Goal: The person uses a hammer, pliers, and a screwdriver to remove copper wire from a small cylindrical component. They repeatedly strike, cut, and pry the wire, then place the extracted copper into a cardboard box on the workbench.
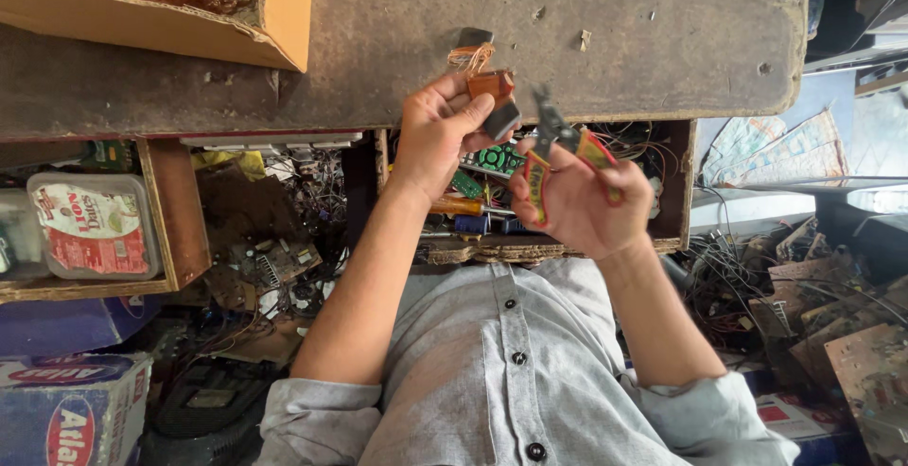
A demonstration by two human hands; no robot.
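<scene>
At the near edge of the worn workbench (662,31), seen from the head camera, both hands meet just above centre. The left hand (437,135) is closed around a small orange transformer (492,86), thumb pressed on its dark core, with frayed copper wire (471,55) sprouting from it toward twelve o'clock. Just beside it, at three o'clock, the right hand (575,203) grips a pair of cutters (558,149) by their yellow-and-red handles, the dark tips close to the transformer; whether they touch it I cannot tell. Under the hands an open drawer (673,192) is crammed with wires and circuit boards. At ten o'clock sits a cardboard box (236,35) holding coppery coils, and at nine o'clock a lidded plastic tub (90,229) on a shelf. Loose circuit boards (851,334) pile at four o'clock.
</scene>
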